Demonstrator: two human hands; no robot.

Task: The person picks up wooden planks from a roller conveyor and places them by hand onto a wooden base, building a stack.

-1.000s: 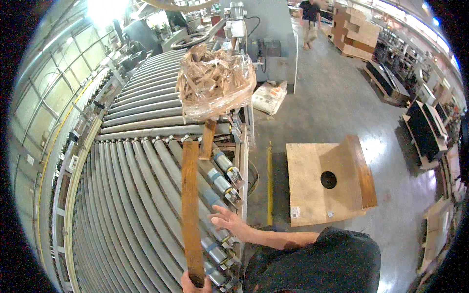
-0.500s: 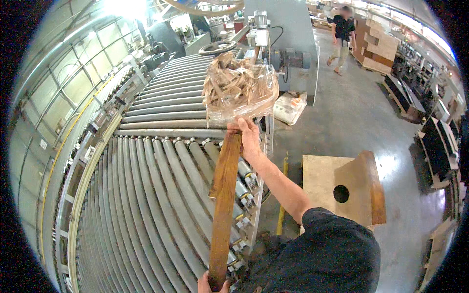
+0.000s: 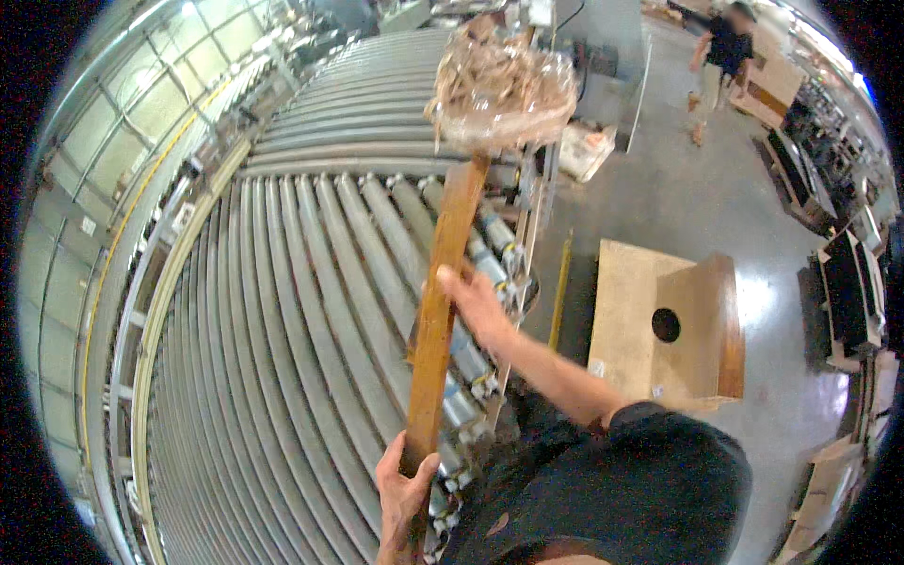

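A long, narrow brown wooden board (image 3: 431,363) slants over the roller conveyor (image 3: 311,282), its far end near a plastic-wrapped bundle of torn brown paper (image 3: 504,85). My left hand (image 3: 403,485) is closed round the board near its lower end, thumb on the top face. Farther up, my right hand (image 3: 471,299) grips the board at about its middle, thumb on top and fingers at the right side and beneath. A corner of another brown piece shows at the board's left edge, mostly hidden beneath it.
On the floor to the right stands a tan wooden panel piece (image 3: 626,311) with a round hole. A yellow bar (image 3: 562,282) runs beside the conveyor. A white sack (image 3: 586,151) lies farther back. Another person (image 3: 723,56) is at the far right, near black stacked parts (image 3: 847,282).
My right hand has slid from the board's far end down to its middle. The left hand has come farther up into view with the board. The person in the background has come nearer.
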